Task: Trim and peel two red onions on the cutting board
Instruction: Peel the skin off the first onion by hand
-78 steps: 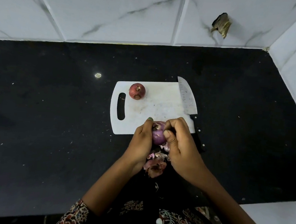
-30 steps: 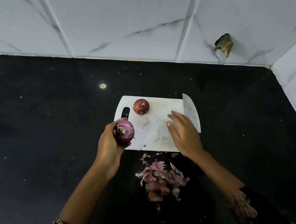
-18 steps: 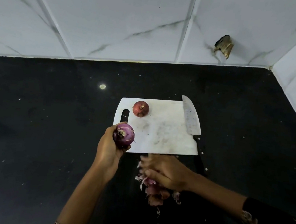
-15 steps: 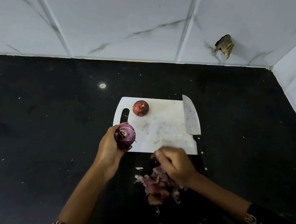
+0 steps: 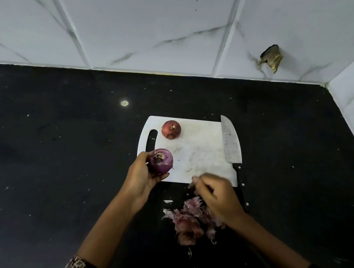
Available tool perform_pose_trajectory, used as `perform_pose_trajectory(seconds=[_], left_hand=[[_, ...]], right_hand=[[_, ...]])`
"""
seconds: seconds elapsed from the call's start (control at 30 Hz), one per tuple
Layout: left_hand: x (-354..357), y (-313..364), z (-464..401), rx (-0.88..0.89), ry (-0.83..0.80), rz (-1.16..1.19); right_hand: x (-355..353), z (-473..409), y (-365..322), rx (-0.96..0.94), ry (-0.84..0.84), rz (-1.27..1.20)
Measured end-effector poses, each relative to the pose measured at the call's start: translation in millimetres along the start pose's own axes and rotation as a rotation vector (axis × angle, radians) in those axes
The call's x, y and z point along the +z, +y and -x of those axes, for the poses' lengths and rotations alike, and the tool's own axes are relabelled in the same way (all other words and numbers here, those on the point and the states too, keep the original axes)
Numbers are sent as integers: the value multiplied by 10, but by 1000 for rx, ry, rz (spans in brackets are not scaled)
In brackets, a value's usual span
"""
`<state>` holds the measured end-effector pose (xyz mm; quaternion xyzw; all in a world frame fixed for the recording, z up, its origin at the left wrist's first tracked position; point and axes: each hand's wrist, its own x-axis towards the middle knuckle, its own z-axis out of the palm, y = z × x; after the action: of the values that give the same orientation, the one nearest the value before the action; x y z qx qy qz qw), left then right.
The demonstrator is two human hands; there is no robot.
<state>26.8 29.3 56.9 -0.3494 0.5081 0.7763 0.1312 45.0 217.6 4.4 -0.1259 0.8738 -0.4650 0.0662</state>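
L hand (image 5: 143, 179) grips peeled onion (image 5: 161, 161) | R hand (image 5: 215, 194) blurred, grip unclear (over skins (image 5: 191, 219)) | onion slick, firm; cup the sides

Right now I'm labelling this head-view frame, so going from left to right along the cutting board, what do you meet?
Handle slot → unpeeled onion → bare board → knife blade. The left hand holding the peeled onion overlaps the slot, so it's left out.

You get dim, cool light; a small glare spot (image 5: 124, 103) on the table (image 5: 62, 144), blurred right hand (image 5: 215, 197), bowed edges.
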Motion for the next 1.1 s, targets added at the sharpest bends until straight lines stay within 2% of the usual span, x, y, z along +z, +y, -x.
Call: perform_pose_trajectory(seconds=[0.07, 0.1, 0.17, 0.23, 0.37, 0.43, 0.6, 0.73, 0.87, 0.93, 1.1], left_hand=[[20, -3, 27, 5, -8, 2], [30, 0, 41, 11, -12, 4], [44, 5, 57, 19, -32, 6], [53, 12, 67, 25, -55, 7], [67, -1, 81, 13, -128, 21], [78, -3, 102, -37, -168, 105], [127, -6, 140, -152, -247, 251], [208, 4, 205, -247, -323, 302], [264, -10, 260, -269, -347, 349], [267, -42, 250, -274, -324, 350], [274, -59, 266, -291, -315, 341]], right_hand=[[-53, -144, -85, 44, 102, -2], [-73, -205, -109, 88, 102, 10], [-96, -270, -173, 199, 22, -39], [-88, -280, -239, 273, -58, -198], [-29, -259, -421, 339, -106, -442], [10, -238, -486, 301, -55, -434], [81, -86, -579, 99, 255, -215], [123, 26, -653, -76, 387, -96], [102, 47, -703, -232, 475, -6], [87, 48, -707, -237, 476, 7], [34, 44, -639, -90, 457, -13]])
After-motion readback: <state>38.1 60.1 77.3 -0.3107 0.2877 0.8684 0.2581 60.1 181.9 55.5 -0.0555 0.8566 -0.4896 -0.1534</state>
